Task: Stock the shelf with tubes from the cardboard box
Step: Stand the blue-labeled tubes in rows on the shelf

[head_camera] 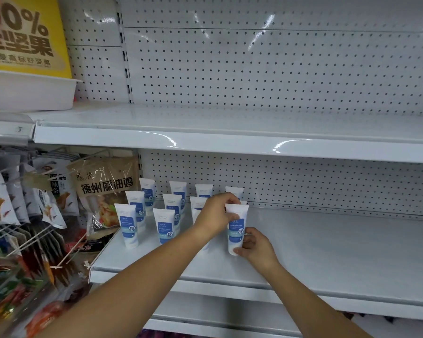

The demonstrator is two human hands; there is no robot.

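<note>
plastic tube (235,226), likely light and squashy (tippy on its cap): left hand (215,215) pinches top, right hand (258,247) grips base.

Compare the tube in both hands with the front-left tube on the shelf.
The white-and-blue plastic tube in the hands is pinched at its top by the left hand and near its base by the right hand; the front-left white-and-blue tube stands untouched. The held tube is farther right than the front-left tube. Both are upright, crimped end up, same label.
</note>
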